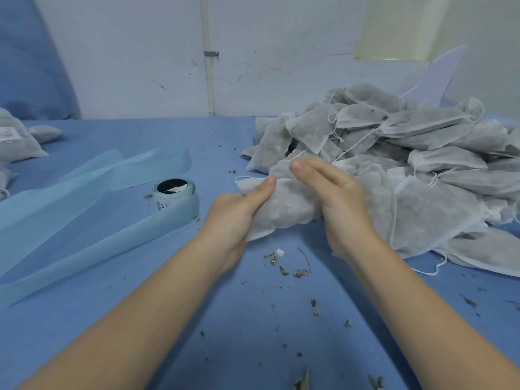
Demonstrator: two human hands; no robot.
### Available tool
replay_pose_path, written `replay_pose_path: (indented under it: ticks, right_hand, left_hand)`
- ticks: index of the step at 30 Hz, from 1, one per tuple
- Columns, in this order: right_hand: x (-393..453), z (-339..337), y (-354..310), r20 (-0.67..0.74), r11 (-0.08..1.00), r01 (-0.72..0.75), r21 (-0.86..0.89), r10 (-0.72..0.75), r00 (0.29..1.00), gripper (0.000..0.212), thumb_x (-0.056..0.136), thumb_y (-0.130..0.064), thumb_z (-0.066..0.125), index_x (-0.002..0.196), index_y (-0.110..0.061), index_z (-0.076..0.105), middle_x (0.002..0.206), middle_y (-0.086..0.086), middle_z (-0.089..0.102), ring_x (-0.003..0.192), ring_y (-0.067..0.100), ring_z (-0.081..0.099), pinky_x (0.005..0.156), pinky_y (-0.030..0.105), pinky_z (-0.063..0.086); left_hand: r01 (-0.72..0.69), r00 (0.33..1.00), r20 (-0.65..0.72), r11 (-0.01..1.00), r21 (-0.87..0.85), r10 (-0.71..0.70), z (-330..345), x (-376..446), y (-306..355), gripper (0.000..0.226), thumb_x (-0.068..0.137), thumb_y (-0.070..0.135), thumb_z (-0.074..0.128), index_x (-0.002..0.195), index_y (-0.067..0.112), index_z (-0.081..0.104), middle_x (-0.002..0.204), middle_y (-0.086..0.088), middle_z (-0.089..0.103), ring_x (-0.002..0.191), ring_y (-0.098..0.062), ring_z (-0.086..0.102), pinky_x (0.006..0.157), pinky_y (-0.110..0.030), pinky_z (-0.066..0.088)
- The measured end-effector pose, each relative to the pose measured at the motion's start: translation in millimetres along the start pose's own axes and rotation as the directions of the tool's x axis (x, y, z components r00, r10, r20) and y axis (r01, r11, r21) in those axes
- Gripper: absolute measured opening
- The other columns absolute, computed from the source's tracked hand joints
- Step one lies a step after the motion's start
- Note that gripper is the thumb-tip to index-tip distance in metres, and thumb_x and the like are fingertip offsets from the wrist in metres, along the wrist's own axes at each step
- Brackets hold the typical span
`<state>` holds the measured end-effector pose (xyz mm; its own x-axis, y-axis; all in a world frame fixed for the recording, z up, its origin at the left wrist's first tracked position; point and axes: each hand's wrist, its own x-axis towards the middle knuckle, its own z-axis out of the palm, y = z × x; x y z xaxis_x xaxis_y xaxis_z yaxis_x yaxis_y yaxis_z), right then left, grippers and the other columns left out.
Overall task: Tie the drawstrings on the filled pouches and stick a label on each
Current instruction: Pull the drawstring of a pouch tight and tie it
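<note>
Pouch (284, 204), filled: held above bench (197, 305) beside unsorted pile (394, 153); gripped by left hand (233, 218), steadied by right hand (337, 201), fingers straight. Risk: contents spilled through the untied mouth if tilted.

Small packing workshop, heaped filled pouches (394, 153), label roll (176, 197), blue-covered table (253, 319)

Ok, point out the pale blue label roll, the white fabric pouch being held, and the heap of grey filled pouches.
pale blue label roll (175, 199): head view, outer wall.
white fabric pouch (292, 202): head view, bulging middle.
heap of grey filled pouches (399, 142): head view, centre.
</note>
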<state>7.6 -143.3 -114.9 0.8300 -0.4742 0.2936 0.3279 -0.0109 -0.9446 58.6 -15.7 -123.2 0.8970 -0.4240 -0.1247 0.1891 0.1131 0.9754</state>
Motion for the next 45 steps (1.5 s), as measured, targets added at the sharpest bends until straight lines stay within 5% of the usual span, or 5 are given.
replay_pose_path:
  ticks: [20,27,32,38,45]
  right_hand:
    - [-1.2,18.4,5.4,0.28,0.947,0.176,-0.27,-0.098,0.955,0.01,0.071,-0.027,0.078,0.079,-0.029,0.073,0.103,-0.014,0.064,0.098,-0.01,0.057,0.086,0.005,0.037]
    - [14.1,60.9,15.8,0.323,0.983,-0.177,0.058,0.149,0.934,0.018,0.09,-0.021,0.06,0.106,-0.014,0.063,0.113,0.0,0.063,0.108,0.011,0.06,0.103,0.032,0.045]
    - [18.6,85.6,42.3,0.369,0.853,-0.037,-0.52,0.263,0.891,0.064,0.087,-0.005,0.059,0.146,-0.017,0.036,0.142,-0.003,0.047,0.123,0.007,0.05,0.106,0.031,0.04]
    - [25.1,113.1,53.1,0.435,0.882,-0.018,-0.47,0.249,0.865,0.082,0.079,-0.011,0.076,0.148,-0.02,0.032,0.131,-0.01,0.049,0.1,-0.003,0.052,0.093,0.021,0.044]
    - [30.5,131.3,59.6,0.397,0.824,0.088,-0.559,0.172,0.902,0.07,0.07,-0.022,0.083,0.132,-0.022,0.051,0.12,-0.002,0.055,0.108,0.015,0.051,0.09,0.025,0.045]
  left_hand:
    - [-0.228,0.966,-0.113,0.972,0.051,0.233,-24.3,-13.9,9.3,0.011,0.087,0.015,0.064,0.086,0.007,0.071,0.079,-0.005,0.074,0.072,-0.014,0.069,0.062,-0.022,0.054]
    - [-0.339,0.808,-0.444,0.921,0.191,0.389,-61.1,-7.0,35.4,0.01,0.087,0.016,0.065,0.081,0.009,0.069,0.091,-0.013,0.07,0.083,-0.023,0.065,0.079,-0.036,0.051]
    - [-0.325,0.7,-0.608,0.925,0.195,0.374,-96.6,5.8,49.5,0.01,0.086,0.018,0.067,0.087,0.008,0.068,0.091,-0.007,0.07,0.084,-0.022,0.066,0.076,-0.034,0.053]
    - [-0.243,0.586,-0.732,0.937,0.249,0.347,-121.4,16.5,39.5,0.019,0.084,0.024,0.068,0.096,0.009,0.066,0.096,-0.003,0.068,0.085,-0.018,0.061,0.078,-0.027,0.048]
    - [-0.215,0.693,-0.65,0.95,0.229,0.313,-125.2,20.3,42.5,0.013,0.085,0.021,0.067,0.093,0.011,0.066,0.099,-0.007,0.07,0.095,-0.026,0.065,0.091,-0.043,0.051]
